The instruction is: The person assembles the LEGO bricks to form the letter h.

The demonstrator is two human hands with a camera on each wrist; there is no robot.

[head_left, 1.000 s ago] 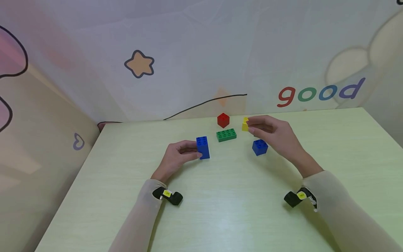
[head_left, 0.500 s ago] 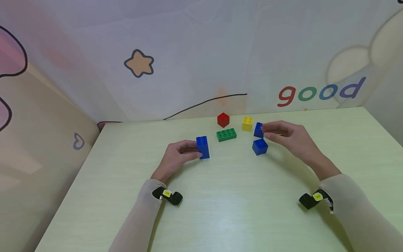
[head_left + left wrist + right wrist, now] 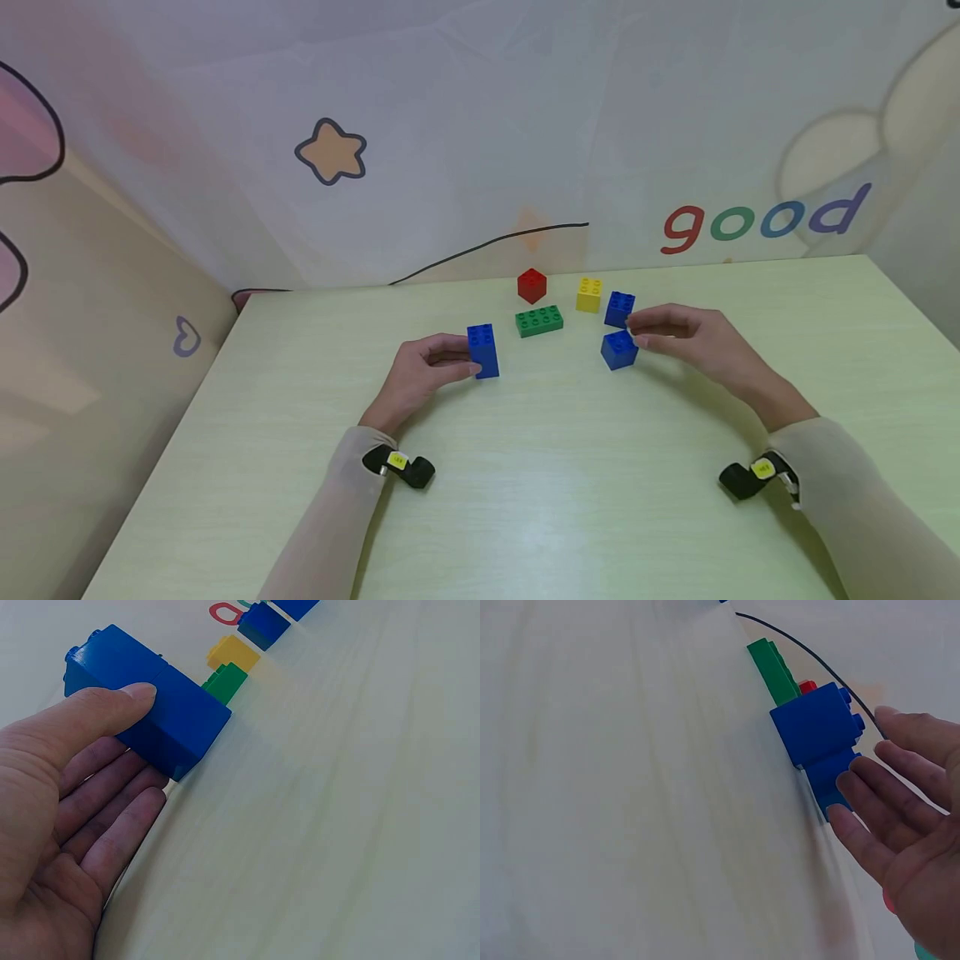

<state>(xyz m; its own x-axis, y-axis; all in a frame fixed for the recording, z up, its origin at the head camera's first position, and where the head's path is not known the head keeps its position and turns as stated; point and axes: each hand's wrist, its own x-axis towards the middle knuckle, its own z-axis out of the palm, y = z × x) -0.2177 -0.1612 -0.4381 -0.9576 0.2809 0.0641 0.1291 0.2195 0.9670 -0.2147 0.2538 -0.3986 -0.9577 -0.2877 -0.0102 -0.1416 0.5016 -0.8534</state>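
Observation:
My left hand (image 3: 423, 367) pinches a tall blue block (image 3: 484, 357) between thumb and fingers, its studs facing up. In the left wrist view a seam runs across this block (image 3: 176, 701), like two bricks joined, and the thumb presses its near face. Over on the right, my right hand (image 3: 697, 337) has loosely bent fingers with nothing between them. Its fingertips are right at the edge of a near blue brick (image 3: 619, 350). Just behind that stands another blue brick (image 3: 619, 309). In the right wrist view the fingers (image 3: 877, 799) overlap the farther blue brick (image 3: 829, 780).
A green brick (image 3: 539, 322) with two rows of studs lies between the hands, toward the back. Behind it are a red brick (image 3: 532, 286) and a yellow brick (image 3: 588, 295). A printed backdrop (image 3: 480, 150) rises at the table's (image 3: 510, 500) far edge.
My right hand has drawn back to the right from in front of the yellow brick, uncovering it and the farther blue brick, then lowered slightly toward the near blue brick. The left hand stays still.

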